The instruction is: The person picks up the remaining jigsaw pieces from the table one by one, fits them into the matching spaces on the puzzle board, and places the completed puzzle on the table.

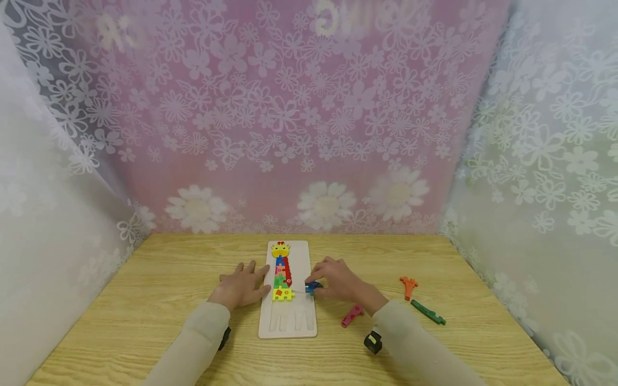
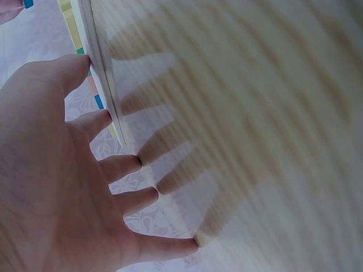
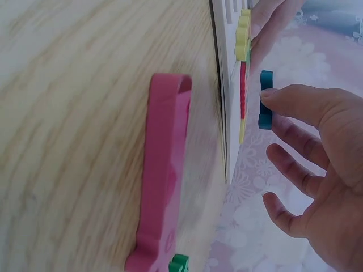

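A white puzzle board (image 1: 300,257) lies in the middle of the table, with a giraffe's yellow head (image 1: 280,250) and several joined coloured neck and body pieces on it. Leg-shaped recesses (image 1: 289,320) show in its lower part. My left hand (image 1: 236,287) rests flat at the board's left side, fingers spread, thumb and index fingertip at its edge. Between thumb and index finger, my right hand (image 1: 338,281) pinches a blue puzzle piece (image 1: 313,288) over the board's right edge. In the right wrist view the blue piece (image 3: 266,85) stands off the board's face, the other fingers loosely bent.
A pink puzzle piece (image 1: 352,316) lies on the table right of the board, below my right wrist. Farther right are an orange piece (image 1: 408,288) and a dark green piece (image 1: 428,312). A flowered curtain (image 1: 289,134) hangs along the table's back edge.
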`<state>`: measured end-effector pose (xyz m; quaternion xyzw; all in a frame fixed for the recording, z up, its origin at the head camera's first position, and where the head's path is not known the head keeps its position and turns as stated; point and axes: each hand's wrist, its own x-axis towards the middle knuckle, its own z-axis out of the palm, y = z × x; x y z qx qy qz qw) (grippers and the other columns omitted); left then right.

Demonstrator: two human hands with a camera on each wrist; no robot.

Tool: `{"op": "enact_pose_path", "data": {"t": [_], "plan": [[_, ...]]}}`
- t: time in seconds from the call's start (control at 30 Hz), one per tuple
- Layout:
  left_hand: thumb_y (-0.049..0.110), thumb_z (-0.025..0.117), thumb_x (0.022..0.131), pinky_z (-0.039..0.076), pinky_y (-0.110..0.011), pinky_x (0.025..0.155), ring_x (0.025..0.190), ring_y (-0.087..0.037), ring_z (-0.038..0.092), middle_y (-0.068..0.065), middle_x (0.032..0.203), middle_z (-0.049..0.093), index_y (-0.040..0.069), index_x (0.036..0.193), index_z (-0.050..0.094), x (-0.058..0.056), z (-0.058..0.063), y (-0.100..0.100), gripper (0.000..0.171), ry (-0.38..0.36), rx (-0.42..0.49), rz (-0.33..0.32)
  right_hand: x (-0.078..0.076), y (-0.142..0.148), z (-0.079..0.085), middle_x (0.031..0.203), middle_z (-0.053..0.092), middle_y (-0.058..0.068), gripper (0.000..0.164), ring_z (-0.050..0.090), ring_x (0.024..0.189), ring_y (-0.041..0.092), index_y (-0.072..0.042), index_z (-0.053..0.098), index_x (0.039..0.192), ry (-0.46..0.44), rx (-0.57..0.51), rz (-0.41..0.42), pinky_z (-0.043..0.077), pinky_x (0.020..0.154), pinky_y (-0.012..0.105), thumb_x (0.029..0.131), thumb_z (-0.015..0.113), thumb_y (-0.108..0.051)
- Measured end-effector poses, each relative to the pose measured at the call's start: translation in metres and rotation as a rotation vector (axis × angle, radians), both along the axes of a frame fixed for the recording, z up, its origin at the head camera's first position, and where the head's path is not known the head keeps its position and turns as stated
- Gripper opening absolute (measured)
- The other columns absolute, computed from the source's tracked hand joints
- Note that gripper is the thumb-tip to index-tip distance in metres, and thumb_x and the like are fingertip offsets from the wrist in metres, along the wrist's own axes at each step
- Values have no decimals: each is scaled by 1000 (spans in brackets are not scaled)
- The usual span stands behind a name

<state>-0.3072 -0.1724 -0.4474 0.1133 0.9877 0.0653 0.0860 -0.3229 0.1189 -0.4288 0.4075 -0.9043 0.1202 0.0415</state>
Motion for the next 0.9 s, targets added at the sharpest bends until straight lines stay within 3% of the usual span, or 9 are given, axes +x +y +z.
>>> {"op": "enact_pose_path", "data": {"t": [0.33,0.9], "plan": [[57,47,104,32,-75,115,150,-52,36,-20,167,34,24,162,37,2,1,-1,67,32,-18,-25,2,-9,1,114,77,1,23,57,102,21,-20,82,114,-4,2,4,40,79,38,91,80,-19],[58,47,103,30,-78,113,149,-51,38,-19,166,36,25,161,39,2,2,1,67,43,-26,-14,4,-22,-2,114,77,1,23,59,103,22,-21,82,114,-4,4,10,40,80,39,91,80,-20]]}}
